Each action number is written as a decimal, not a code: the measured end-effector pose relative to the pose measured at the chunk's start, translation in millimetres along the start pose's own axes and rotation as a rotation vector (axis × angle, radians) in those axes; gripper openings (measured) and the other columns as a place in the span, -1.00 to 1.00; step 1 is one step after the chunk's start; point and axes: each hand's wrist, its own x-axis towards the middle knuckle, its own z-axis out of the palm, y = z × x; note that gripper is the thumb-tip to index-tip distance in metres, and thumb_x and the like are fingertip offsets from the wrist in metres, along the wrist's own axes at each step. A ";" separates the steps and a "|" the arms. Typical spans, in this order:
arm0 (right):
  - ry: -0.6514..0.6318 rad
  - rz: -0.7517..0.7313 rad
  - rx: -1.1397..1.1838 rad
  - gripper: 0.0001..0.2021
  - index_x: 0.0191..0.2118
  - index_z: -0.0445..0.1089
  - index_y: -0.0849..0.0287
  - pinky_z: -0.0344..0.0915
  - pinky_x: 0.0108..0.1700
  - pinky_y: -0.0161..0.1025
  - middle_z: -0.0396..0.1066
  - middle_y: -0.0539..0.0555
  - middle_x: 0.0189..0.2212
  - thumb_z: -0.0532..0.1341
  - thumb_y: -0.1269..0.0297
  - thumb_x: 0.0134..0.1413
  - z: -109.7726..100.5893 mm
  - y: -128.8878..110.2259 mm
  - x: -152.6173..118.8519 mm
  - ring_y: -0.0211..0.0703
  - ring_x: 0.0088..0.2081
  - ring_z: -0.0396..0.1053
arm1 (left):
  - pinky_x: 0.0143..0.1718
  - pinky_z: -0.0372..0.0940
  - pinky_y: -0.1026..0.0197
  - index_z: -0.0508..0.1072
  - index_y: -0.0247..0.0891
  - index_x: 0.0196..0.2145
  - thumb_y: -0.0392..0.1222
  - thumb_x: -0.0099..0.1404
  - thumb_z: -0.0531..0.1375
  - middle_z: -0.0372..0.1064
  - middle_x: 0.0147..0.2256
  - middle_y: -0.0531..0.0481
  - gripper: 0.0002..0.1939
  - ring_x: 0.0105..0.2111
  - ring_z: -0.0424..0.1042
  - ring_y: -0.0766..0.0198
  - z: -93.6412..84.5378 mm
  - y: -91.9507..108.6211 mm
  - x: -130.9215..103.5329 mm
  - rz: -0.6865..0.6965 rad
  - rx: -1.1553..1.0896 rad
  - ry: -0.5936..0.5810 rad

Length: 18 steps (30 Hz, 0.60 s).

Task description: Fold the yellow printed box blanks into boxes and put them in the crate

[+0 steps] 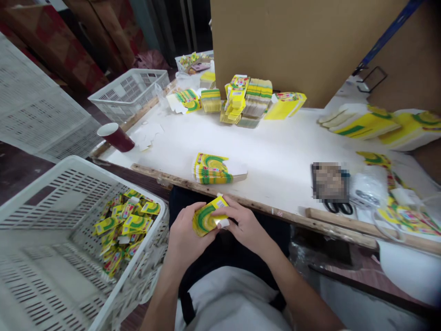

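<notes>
Between my hands, over my lap, is a small yellow and green carton (206, 218) with white flaps showing at its right end. My left hand (188, 232) wraps round its left side, thumb underneath. The fingers of my right hand (243, 225) grip the right end beside the flaps. Just beyond the table's edge lies a fanned stack of flat cartons (213, 169) in the same print. To my left, a white plastic crate (74, 168) holds a heap of folded small cartons (127, 223).
Bundles of flat cartons (257, 99) stand along the cardboard board (275, 41) at the back. A maroon cup (116, 137) lies tilted near the left edge. Scissors (339, 208) and a plastic bag (370, 186) lie at right. Another crate (129, 94) stands behind.
</notes>
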 end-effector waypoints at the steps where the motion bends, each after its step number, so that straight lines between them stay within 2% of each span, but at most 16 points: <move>1: -0.035 -0.004 -0.026 -0.64 -0.09 0.47 0.10 0.16 0.16 -0.08 0.21 0.17 0.17 0.11 0.56 0.05 -4.6 -1.4 0.8 -0.03 0.20 0.16 | -0.16 0.33 0.09 0.27 -0.20 -0.06 -0.06 0.02 0.30 0.40 -0.16 -0.07 -0.47 -0.19 0.42 0.13 -0.5 0.3 -0.1 -0.013 -0.008 -0.008; 4: -0.100 -0.033 -0.083 -0.64 -0.09 0.45 0.11 0.18 0.15 -0.09 0.25 0.18 0.13 0.11 0.58 0.05 -10.6 -4.9 3.6 -0.05 0.14 0.24 | -0.16 0.34 0.10 0.27 -0.19 -0.05 -0.03 0.01 0.30 0.40 -0.15 -0.07 -0.45 -0.19 0.43 0.14 -2.0 2.5 1.1 -0.019 -0.013 -0.006; 8: 0.041 -0.056 -0.113 -0.69 0.02 0.36 0.14 0.24 0.10 -0.07 0.23 0.24 0.13 0.11 0.37 0.15 0.9 -3.9 4.5 -0.01 0.10 0.28 | -0.10 0.32 0.06 0.26 -0.19 -0.04 -0.09 0.01 0.30 0.39 -0.13 -0.09 -0.45 -0.14 0.41 0.11 -3.2 4.6 5.6 0.008 -0.004 0.051; 10: 0.076 -0.062 -0.122 -0.71 0.00 0.37 0.12 0.25 0.09 -0.07 0.22 0.24 0.14 0.09 0.32 0.18 4.0 -1.7 4.3 0.01 0.11 0.27 | -0.08 0.31 0.05 0.23 -0.19 -0.02 -0.09 0.00 0.31 0.39 -0.12 -0.10 -0.41 -0.12 0.40 0.10 -3.6 3.7 7.3 -0.006 -0.041 0.042; 15: -0.068 -0.114 -0.072 -0.78 -0.11 0.45 0.08 0.29 0.03 -0.13 0.32 0.16 0.03 0.19 0.33 0.11 -11.8 2.2 7.9 -0.03 0.01 0.35 | -0.12 0.34 0.10 0.20 -0.18 0.00 -0.04 -0.03 0.34 0.39 -0.13 -0.08 -0.34 -0.15 0.42 0.15 -5.1 0.7 8.9 -0.048 -0.139 -0.025; 18: -0.005 -0.087 -0.043 -0.72 -0.05 0.43 0.06 0.25 0.07 -0.09 0.33 0.15 0.04 0.20 0.32 0.09 -10.9 4.1 10.9 0.00 0.05 0.32 | -0.12 0.33 0.08 0.25 -0.18 -0.05 -0.09 -0.02 0.32 0.39 -0.15 -0.07 -0.43 -0.16 0.41 0.13 -3.5 3.9 11.1 -0.012 -0.065 0.023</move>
